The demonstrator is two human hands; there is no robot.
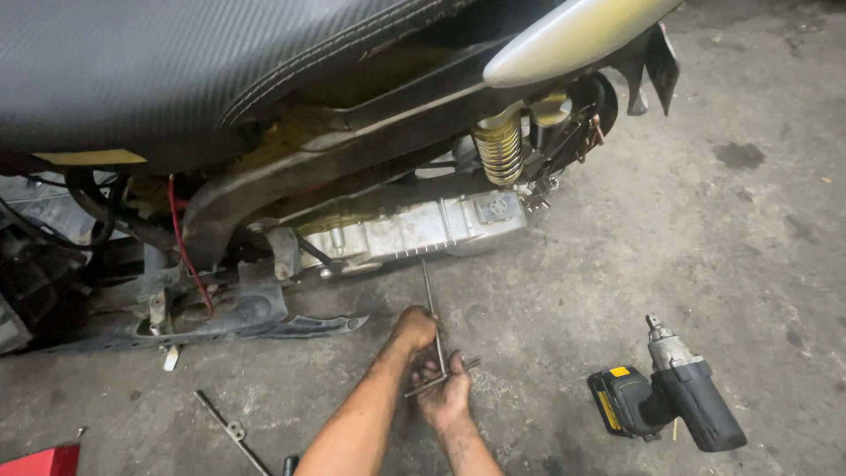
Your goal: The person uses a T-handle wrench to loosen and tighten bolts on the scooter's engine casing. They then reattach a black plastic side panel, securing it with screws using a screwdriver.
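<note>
A big scooter (264,132) is standing on the grey concrete floor (723,238), filling the top of the view. Its black seat (159,62) is sitting up high, and the silver engine case (414,227) is showing low down under it. A yellow spring (499,150) is standing upright behind the case.

Off to the right, a black and yellow power drill (670,397) is lying on its side on the floor, well apart from the hands.

A long metal wrench with a cross handle (434,326) is reaching from the hands up to the bottom edge of the engine case. The left hand (414,328) is wrapping around the long bar, a little above the cross handle. The right hand (445,392) is closing tight around the cross handle, just below the left hand. Both hands are clamping on the wrench and are almost touching each other.

A thin metal rod (231,430) is lying on the floor to the left of the arms. A small red thing (40,460) is peeking in at the bottom left corner.
</note>
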